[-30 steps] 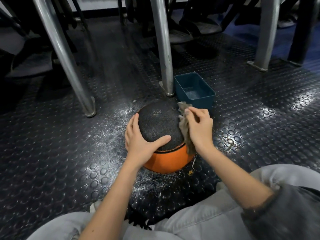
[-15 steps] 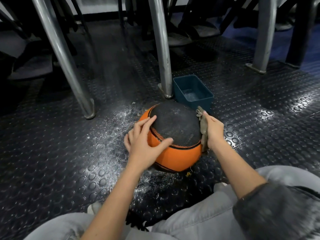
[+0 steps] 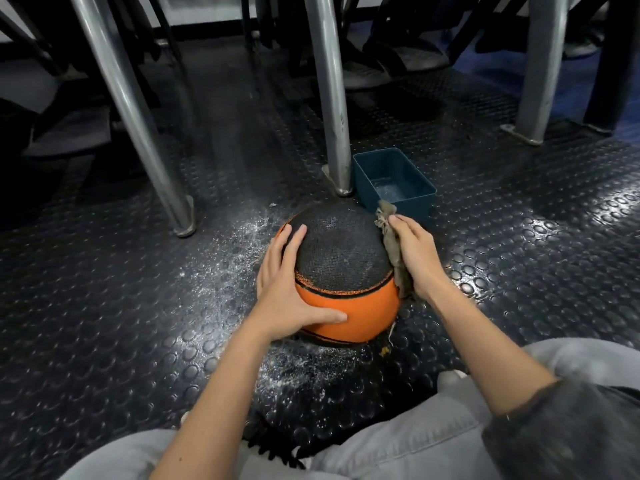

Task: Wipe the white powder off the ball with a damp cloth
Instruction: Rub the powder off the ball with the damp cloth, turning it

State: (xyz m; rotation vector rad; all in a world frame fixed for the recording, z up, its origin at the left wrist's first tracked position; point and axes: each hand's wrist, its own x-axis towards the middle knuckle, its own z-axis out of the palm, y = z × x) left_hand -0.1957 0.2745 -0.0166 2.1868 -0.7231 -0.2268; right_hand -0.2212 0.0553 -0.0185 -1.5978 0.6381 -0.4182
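1. Left hand (image 3: 284,289) lies spread on the left side of the basketball (image 3: 346,258). Its fingers are fairly straight and reach up onto the black part. Its thumb lies across the orange part at the front.
2. Right hand (image 3: 415,258) is flat, with its fingers close together. It presses a brown cloth (image 3: 394,261) against the right side of the ball. The cloth is squashed between the palm and the ball, and a frayed end sticks out past the fingertips.
3. The ball sits on the floor between the two hands, right in front of the person's knees. Its top is black and bumpy, and its lower part is orange with thin black lines.
4. White powder (image 3: 242,244) is sprinkled on the floor to the left of the ball and in front of it.
5. One blue plastic tub (image 3: 412,206) stands just behind the ball, on the right. Its bottom looks wet and shiny.
6. Three shiny metal legs stand behind the ball: one on the left (image 3: 131,112), one in the middle (image 3: 329,98) and one on the right (image 3: 540,64). The middle leg stands just beside the tub.
7. The floor (image 3: 104,323) is dark rubber with round bumps all over.
8. Count: two hands, one ball, one cloth, one tub, three legs.
9. Grey trousers (image 3: 415,441) show at the bottom, and a dark sleeve (image 3: 561,431) covers the right upper arm.
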